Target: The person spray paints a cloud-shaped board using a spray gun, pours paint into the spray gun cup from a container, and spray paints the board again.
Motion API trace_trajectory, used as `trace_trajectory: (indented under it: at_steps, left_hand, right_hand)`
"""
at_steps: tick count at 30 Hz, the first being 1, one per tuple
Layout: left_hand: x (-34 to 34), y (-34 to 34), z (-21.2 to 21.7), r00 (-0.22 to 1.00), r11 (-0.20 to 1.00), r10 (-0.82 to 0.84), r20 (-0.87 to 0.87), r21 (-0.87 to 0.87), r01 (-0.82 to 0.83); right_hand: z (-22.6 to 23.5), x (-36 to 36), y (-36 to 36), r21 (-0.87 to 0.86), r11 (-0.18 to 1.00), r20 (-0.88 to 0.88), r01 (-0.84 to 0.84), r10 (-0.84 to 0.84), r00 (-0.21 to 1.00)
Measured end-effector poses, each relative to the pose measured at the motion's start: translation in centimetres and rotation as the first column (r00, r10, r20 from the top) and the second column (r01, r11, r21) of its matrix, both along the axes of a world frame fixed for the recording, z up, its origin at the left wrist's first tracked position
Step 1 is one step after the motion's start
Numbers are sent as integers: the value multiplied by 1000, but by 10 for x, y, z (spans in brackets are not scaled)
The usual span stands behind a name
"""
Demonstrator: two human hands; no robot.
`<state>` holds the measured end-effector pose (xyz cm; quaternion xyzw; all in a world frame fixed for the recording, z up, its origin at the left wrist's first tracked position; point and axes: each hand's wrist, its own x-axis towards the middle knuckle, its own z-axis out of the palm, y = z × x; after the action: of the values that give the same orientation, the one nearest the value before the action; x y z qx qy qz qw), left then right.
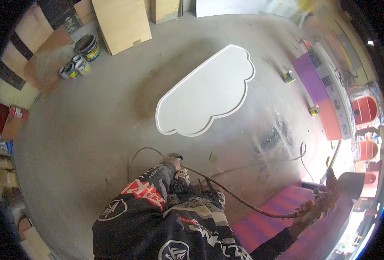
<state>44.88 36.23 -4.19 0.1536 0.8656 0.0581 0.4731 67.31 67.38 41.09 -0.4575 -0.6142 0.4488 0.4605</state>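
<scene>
In front of me, a white cloud-shaped panel (205,91) with a raised rim stands out against the grey floor. My left hand (173,161) is closed around a thin hose (244,200), at the end of a dark sleeve with red patches. From there the hose runs across my body to my right hand (306,212). At the lower right that hand grips what looks like a spray gun (330,184) with a grey cup (351,185). Brown paint or grime seems to coat the gun and hand, and the fingers are hard to make out.
Paint cans (81,65) and a larger bucket (88,47) stand at the far left, by leaning boards (120,24). A purple and pink panel (319,91) lies at right near small cans (288,77). A purple-pink striped surface (270,216) is beside me. More hose (261,164) trails over the floor.
</scene>
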Motion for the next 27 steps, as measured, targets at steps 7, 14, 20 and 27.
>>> trace_trajectory:
  at_steps: [7, 14, 20, 27]
  left_hand:
    - [16, 34, 13, 997, 993, -65, 31, 99, 62]
    - [72, 28, -92, 907, 984, 178, -382, 86, -156]
    - [110, -17, -143, 853, 853, 521, -17, 19, -521]
    - [110, 12, -122, 674, 761, 646, 359, -377, -528]
  right_hand:
    - [45, -19, 60, 37, 997, -82, -65, 68, 994]
    - [-26, -37, 156, 158, 939, 192, -305, 274, 942]
    - [-30, -105, 127, -32, 666, 135, -745, 741, 657]
    - [-93, -130, 114, -57, 471, 66, -880, 882, 467]
